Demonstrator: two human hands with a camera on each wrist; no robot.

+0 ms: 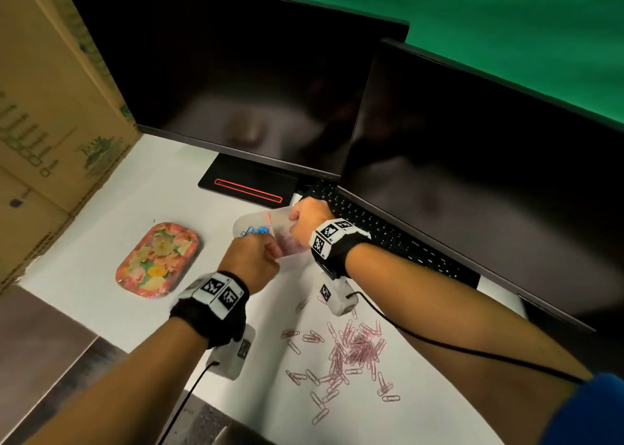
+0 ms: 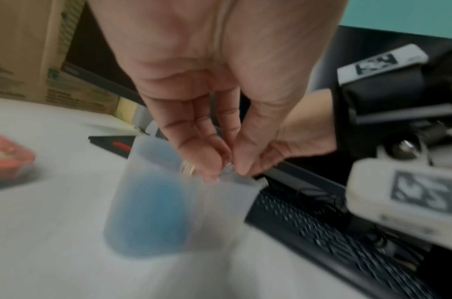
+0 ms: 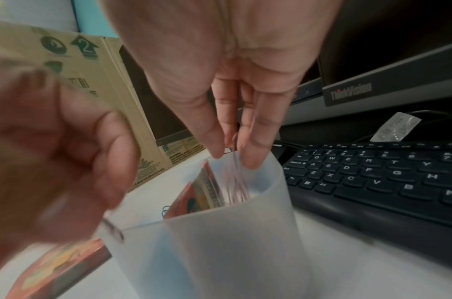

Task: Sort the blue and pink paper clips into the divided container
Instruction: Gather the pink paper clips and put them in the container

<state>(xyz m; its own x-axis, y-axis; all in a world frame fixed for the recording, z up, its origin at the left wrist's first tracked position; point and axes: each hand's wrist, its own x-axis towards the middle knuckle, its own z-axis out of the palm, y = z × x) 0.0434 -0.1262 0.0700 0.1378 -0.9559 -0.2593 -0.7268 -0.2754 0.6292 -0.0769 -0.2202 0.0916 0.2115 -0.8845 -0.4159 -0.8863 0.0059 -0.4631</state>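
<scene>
Container with divider (image 3: pixel 220 252), right hand (image 1: pixel 309 215) pinching pink paper clips (image 3: pixel 233 176) above it, left hand (image 1: pixel 251 259) pinching single clip (image 3: pixel 114 230).

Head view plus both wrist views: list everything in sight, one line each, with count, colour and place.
divided container: one, translucent white, on the desk before the keyboard
blue paper clips: a heap, blue, container's left compartment
pink paper clips: many, pink, loose on the near desk; some in the right compartment
floral tin: one, pink, left of the container
monitors: two, black, standing at the back
keyboard: one, black, under the right monitor
cardboard boxes: stacked, brown, far left
blister pack: one, silver, behind the keyboard
desk: one, white, under everything
left hand: one, seems to pinch the container's near rim
right hand: one, fingers down in the right compartment; blurred pink clips, held or falling unclear
</scene>
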